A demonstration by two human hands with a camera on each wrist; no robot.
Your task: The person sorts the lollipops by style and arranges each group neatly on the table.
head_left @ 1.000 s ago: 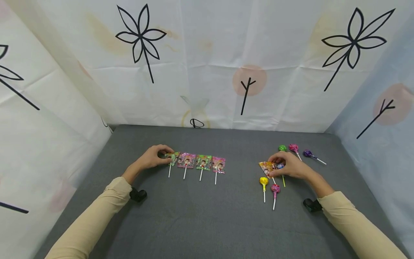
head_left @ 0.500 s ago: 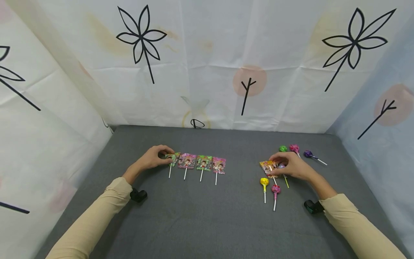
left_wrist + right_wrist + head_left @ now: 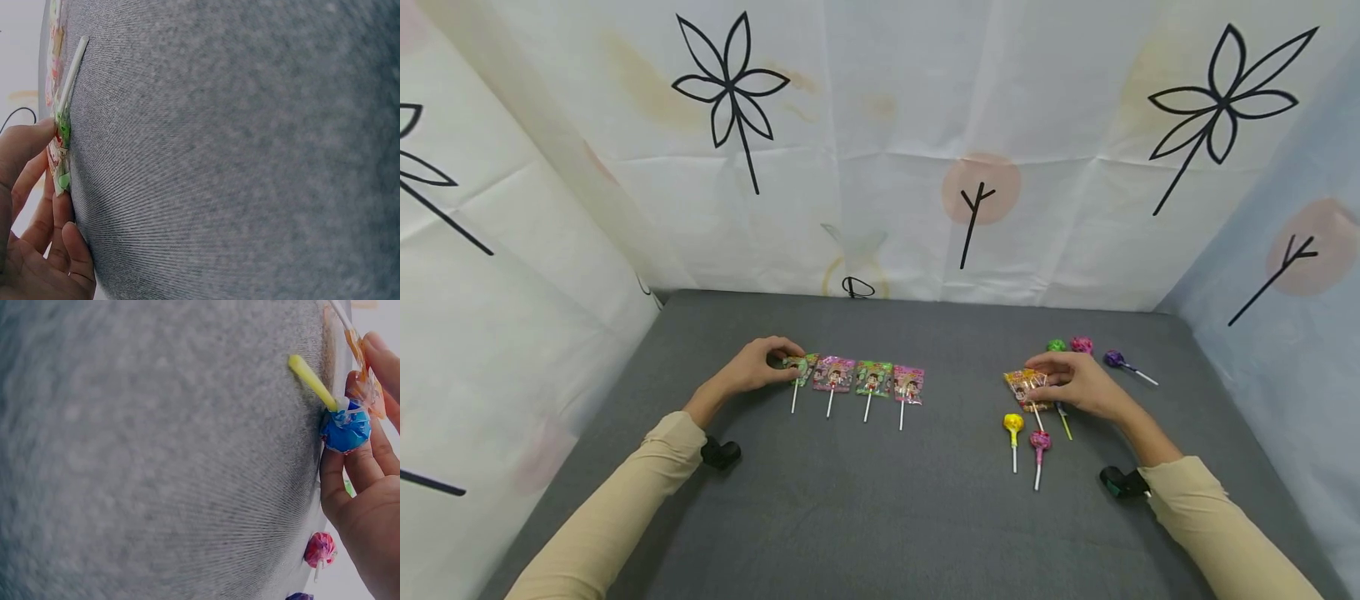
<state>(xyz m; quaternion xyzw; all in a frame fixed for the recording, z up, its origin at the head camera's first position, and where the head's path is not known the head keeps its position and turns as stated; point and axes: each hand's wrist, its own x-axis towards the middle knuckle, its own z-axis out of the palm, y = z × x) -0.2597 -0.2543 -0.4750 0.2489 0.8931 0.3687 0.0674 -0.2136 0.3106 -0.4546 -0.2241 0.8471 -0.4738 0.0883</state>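
My left hand (image 3: 762,364) pinches a flat lollipop in a green wrapper (image 3: 802,363) at the left end of a row. Beside it lie a pink-wrapped lollipop (image 3: 832,373), a green one (image 3: 873,378) and another pink one (image 3: 908,384), sticks toward me. On the right, my right hand (image 3: 1080,385) grips a flat lollipop in an orange wrapper (image 3: 1022,385) between thumb and fingers. A round blue lollipop (image 3: 345,430) with a yellow stick lies right at those fingers; in the head view the hand mostly hides it. Yellow (image 3: 1013,422) and pink (image 3: 1040,442) round lollipops lie just nearer.
Beyond the right hand lie round lollipops in green (image 3: 1056,344), pink (image 3: 1082,344) and purple (image 3: 1114,358). Grey cloth covers the table (image 3: 865,517). Printed white curtains (image 3: 895,108) stand along its back and sides.
The orange lollipop has shifted slightly right and away from me with my right hand. The blue lollipop's yellow stick has swung to the right. My left hand stays put.
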